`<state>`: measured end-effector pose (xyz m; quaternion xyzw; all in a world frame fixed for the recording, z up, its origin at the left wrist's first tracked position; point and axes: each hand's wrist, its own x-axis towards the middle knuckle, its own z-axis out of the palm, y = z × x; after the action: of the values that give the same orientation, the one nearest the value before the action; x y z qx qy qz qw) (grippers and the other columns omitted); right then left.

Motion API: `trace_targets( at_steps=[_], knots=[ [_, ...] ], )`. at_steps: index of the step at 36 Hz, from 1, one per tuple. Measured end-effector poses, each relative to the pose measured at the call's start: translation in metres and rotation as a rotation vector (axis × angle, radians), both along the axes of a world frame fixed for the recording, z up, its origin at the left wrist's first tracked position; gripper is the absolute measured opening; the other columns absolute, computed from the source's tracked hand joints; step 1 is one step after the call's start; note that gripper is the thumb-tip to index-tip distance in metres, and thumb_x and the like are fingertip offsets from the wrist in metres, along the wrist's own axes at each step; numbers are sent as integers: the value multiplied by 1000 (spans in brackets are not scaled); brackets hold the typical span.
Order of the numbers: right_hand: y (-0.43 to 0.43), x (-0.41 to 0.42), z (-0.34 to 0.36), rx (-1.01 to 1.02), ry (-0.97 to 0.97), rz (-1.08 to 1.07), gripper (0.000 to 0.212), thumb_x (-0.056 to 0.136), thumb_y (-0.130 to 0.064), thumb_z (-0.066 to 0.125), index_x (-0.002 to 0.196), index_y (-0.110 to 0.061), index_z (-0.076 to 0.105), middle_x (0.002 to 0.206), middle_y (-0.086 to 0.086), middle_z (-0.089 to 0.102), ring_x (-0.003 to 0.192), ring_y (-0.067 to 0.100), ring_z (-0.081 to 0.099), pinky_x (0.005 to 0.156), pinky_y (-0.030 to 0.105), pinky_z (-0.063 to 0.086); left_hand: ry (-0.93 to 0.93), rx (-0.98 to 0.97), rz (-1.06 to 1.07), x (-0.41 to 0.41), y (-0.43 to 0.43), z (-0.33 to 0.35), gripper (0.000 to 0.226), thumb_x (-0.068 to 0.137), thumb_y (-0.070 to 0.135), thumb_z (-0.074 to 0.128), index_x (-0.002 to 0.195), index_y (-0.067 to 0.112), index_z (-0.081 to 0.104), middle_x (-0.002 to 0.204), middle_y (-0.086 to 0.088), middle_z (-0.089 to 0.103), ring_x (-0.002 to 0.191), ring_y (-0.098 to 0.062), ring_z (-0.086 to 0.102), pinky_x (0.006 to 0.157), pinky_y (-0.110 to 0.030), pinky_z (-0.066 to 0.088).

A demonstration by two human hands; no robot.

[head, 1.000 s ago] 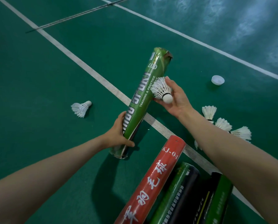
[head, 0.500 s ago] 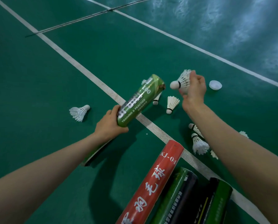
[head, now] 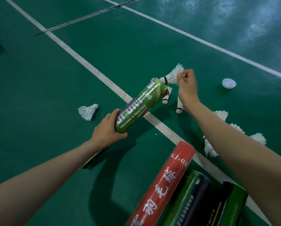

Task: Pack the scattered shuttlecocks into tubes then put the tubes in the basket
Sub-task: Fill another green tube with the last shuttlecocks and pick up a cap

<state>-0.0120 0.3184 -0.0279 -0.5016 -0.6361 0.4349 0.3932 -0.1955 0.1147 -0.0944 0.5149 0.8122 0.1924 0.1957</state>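
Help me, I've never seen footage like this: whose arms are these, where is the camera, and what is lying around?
There is no machine here. A person works bare-handed, filmed by a camera worn on their head that looks forward and down. The left hand grips a green tube, held at a slant. The right hand pinches a shuttlecock by its feathers, with the cork end at the tube's open mouth. On the court floor lie loose shuttlecocks and a white cap. Nearest the camera are a red tube and darker tubes beside it.
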Motion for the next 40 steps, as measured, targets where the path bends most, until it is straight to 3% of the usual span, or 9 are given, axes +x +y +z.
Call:
trace_targets(
  at_steps=[4,7,13,18,23,28,31,34,40],
  knots=[
    [-11,-15,-4,-151,-80,338,37,103,-40,30,94,-17,58,98,1,61,90,11,55,82,24,44,-22,5,-2,-2,1,1,84,67,39,76,136,34,28,122,4,49,101,-18,53,82,-42,51],
    [-18,-26,-4,-205,-102,409,65,97,-61,19,129,-17,54,132,10,56,126,22,48,112,44,30,-45,2,24,-12,-6,0,83,66,39,76,134,35,29,120,6,50,98,-16,53,80,-38,50],
    [-35,-55,-4,-233,-97,552,62,100,-53,9,148,-17,23,150,8,34,137,21,31,114,43,16,-16,-34,45,-41,-29,-1,87,66,42,78,137,33,29,126,5,51,102,-17,53,84,-40,50],
    [-45,-100,-24,-328,116,414,52,101,-51,19,129,-15,45,119,9,60,115,20,54,111,47,31,-52,-53,132,-66,-55,-1,88,62,45,76,136,35,29,125,7,51,102,-17,54,85,-41,50],
    [-61,-143,-52,-313,142,285,27,103,-38,32,108,-17,48,98,-5,59,104,15,56,96,34,40,-110,-54,267,-90,-78,-7,86,65,39,78,136,31,31,121,5,53,98,-17,54,82,-38,50],
    [-83,-180,-97,-206,-236,467,21,97,-20,51,115,-12,58,117,7,59,104,19,55,80,21,36,-182,-65,430,-116,-92,-11,83,59,45,76,129,31,34,116,3,57,94,-20,59,83,-41,52],
    [-100,-197,-115,-166,-434,682,43,95,-18,54,137,-18,45,140,13,40,124,29,45,93,29,39,-227,-79,495,-131,-100,-13,79,67,35,80,131,26,35,112,3,55,89,-17,58,70,-30,48],
    [-112,-215,-121,-36,-546,808,59,94,-12,52,146,-25,29,154,9,19,143,29,13,114,41,21,-250,-79,538,-144,-109,-14,78,70,31,80,133,23,35,110,3,53,88,-16,57,66,-27,44],
    [-126,-243,-126,229,-787,956,87,83,11,42,152,-33,10,161,1,-8,147,26,-12,117,54,0,-266,-96,558,-159,-122,-16,80,70,32,81,134,21,35,114,1,54,93,-19,57,75,-30,48]
  ],
)
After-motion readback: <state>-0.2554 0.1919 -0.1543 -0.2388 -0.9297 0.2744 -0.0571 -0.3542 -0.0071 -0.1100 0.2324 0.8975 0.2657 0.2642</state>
